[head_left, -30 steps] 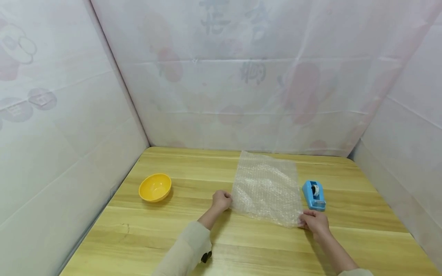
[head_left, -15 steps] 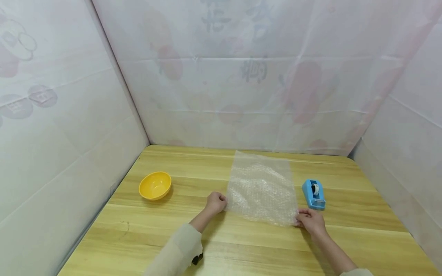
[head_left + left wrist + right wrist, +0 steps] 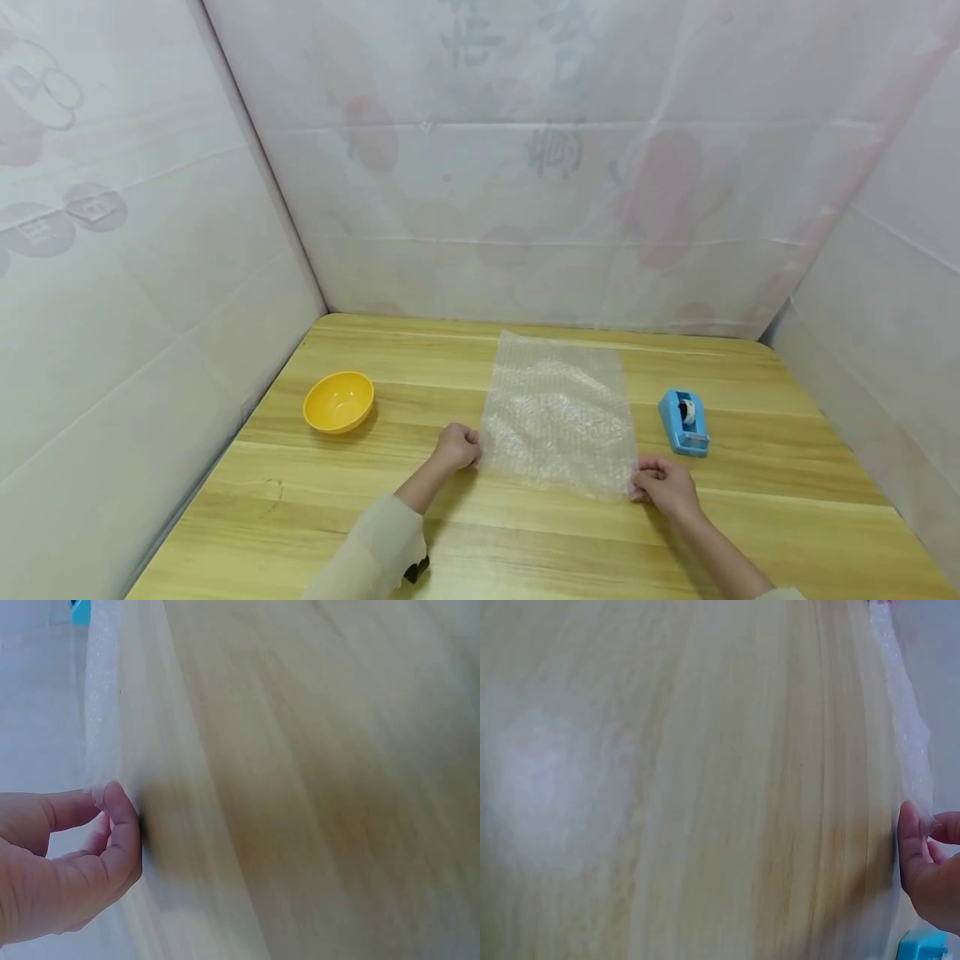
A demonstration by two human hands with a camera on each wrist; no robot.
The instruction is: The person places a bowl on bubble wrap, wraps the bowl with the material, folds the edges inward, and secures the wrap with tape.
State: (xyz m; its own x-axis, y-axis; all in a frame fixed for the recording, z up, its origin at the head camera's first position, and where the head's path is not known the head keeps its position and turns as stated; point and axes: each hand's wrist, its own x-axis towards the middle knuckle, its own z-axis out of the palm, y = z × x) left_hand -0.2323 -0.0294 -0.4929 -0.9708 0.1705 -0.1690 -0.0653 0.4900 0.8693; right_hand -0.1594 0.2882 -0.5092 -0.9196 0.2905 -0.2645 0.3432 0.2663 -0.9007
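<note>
A clear sheet of bubble wrap lies spread over the wooden table between my hands. My left hand pinches its near left corner between thumb and curled fingers; the left wrist view shows the left hand with the film's edge at the fingertips. At the near right corner, my right hand pinches the sheet the same way. In the right wrist view the bubble wrap runs up from the right hand as a wrinkled strip.
A yellow bowl stands to the left on the wooden table. Right of the sheet is a blue tape dispenser with a roll in it, just beyond my right hand. Printed cloth walls enclose the table's back and sides.
Both hands have moved left, and the bubble wrap has slid left with them, widening its gap from the tape dispenser. The bowl and dispenser have stayed in place.
</note>
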